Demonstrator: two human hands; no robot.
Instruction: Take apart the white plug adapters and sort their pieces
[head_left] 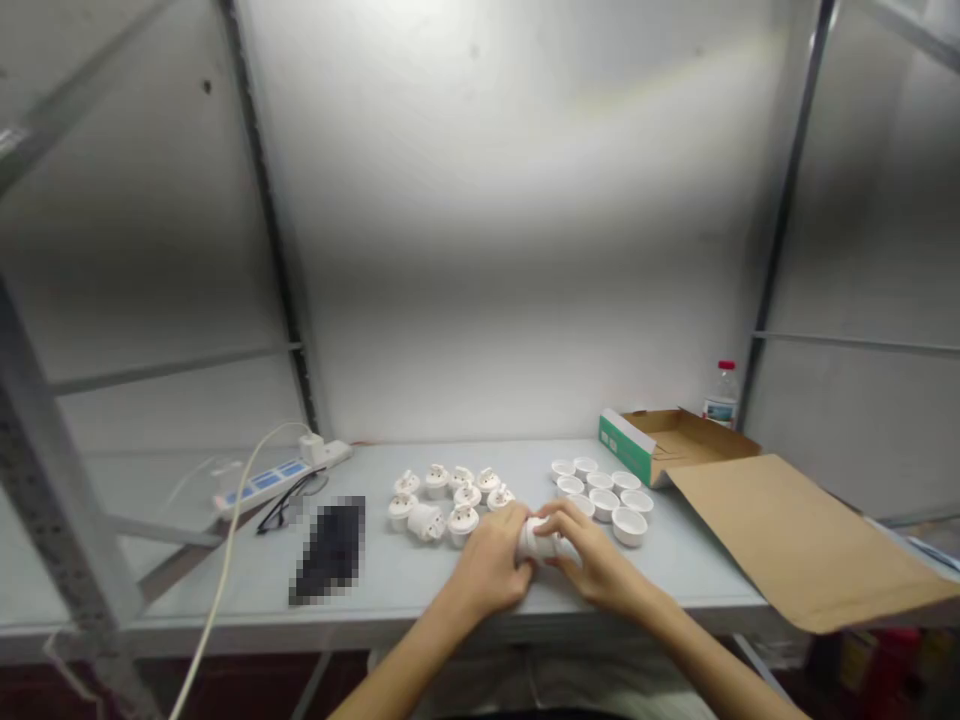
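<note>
Near the table's front edge, my left hand [493, 562] is closed around a white round plastic part [535, 541]. My right hand [594, 562] grips the same part from the other side, its fingers curled over the top. Much of the part is covered by the fingers. Left of my hands stand several white plug adapters [463, 520], most upright with small fittings on top; one [427, 522] lies on its side. Several white round caps [629, 526], hollow side up, are grouped to the right, just beyond my right hand.
An open cardboard box [694, 445] with a green side spreads its large flap [817, 540] over the right front edge. Behind it stands a bottle [721, 398] with a red cap. At left lie a power strip [274, 482], a white cable [231, 540], glasses [289, 497] and a blurred dark object [331, 550].
</note>
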